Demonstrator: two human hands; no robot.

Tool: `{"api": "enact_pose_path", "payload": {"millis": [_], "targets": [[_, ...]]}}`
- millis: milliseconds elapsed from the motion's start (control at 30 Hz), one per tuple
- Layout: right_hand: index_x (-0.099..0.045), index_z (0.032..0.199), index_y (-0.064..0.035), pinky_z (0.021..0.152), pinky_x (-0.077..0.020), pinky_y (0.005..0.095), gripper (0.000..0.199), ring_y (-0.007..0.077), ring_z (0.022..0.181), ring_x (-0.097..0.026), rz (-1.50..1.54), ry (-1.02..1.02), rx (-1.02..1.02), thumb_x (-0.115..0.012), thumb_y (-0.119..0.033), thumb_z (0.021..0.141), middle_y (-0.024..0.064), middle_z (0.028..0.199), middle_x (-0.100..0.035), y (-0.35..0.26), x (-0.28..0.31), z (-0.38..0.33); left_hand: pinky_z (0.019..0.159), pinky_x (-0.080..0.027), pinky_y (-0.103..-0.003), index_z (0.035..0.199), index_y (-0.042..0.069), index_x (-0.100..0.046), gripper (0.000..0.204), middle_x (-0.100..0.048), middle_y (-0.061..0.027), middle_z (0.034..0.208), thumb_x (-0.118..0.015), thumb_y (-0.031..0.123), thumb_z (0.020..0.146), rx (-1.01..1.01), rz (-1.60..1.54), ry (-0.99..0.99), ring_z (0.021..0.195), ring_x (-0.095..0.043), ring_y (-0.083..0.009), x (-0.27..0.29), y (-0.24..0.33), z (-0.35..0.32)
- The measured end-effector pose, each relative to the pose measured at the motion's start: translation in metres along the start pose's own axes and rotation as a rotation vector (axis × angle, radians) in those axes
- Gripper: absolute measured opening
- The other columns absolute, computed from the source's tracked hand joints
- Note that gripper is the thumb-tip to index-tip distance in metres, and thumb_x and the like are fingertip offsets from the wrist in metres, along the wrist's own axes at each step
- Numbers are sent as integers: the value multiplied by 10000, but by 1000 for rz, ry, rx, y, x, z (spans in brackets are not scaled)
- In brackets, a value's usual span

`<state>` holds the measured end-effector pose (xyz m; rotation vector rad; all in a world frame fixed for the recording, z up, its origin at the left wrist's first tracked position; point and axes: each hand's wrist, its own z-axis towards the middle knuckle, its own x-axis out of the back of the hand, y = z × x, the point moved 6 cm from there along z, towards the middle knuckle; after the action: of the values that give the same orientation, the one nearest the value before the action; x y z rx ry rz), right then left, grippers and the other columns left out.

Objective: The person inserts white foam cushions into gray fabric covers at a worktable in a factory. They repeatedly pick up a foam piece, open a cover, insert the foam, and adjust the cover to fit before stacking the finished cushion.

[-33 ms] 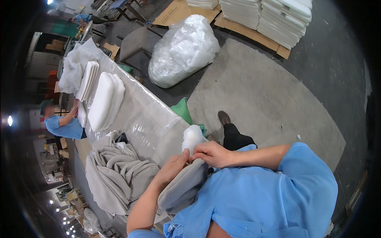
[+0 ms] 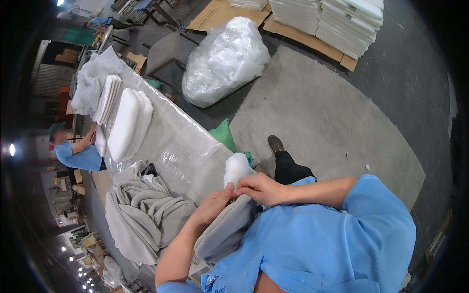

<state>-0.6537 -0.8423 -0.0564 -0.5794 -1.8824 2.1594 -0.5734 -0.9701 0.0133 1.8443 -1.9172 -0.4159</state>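
Observation:
A grey cushion cover (image 2: 225, 229) lies against my body at the table's near edge, with a white padded end (image 2: 236, 169) sticking out past my fingers. My left hand (image 2: 213, 207) pinches the cover's edge from the left, thumb pointing up beside the white padding. My right hand (image 2: 260, 189) meets it from the right, fingers curled and pressed onto the same edge. The fingertips of both hands almost touch, and the exact bit of fabric between them is hidden. Left of my left forearm, a heap of grey fabric covers (image 2: 141, 215) rests on the table.
White foam pads (image 2: 128, 124) lie farther along the plastic-covered table (image 2: 188, 141). A co-worker in blue (image 2: 80, 154) stands at its left side. Beyond are a plastic-wrapped white bundle (image 2: 227, 61), a grey chair (image 2: 164, 51), a green bag (image 2: 223, 134) and stacked white sheets (image 2: 347, 29) on cardboard.

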Motion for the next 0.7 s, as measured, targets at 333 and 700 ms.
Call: {"api": "enact_pose_path", "payload": {"millis": [333,700], "targets": [[-723,1223,-98,858,-462,237,234,62,1017,-580,818,-479,-499,-686,-250,1050,-31,1076,-667,36,0,-24,604,-380,-206,999,38,-753,220,-616,80,795,-646,211,1082,-137,149,-258,713,-490,-10,-1,1,1],[-726,1026,-38,787,-477,236,128,35,865,-572,516,-231,-323,-753,-161,1004,-59,895,-660,53,-15,-28,641,-427,-205,1059,26,-726,186,-633,74,860,-647,193,1078,-126,401,-335,761,-521,-10,14,15,7]]}}
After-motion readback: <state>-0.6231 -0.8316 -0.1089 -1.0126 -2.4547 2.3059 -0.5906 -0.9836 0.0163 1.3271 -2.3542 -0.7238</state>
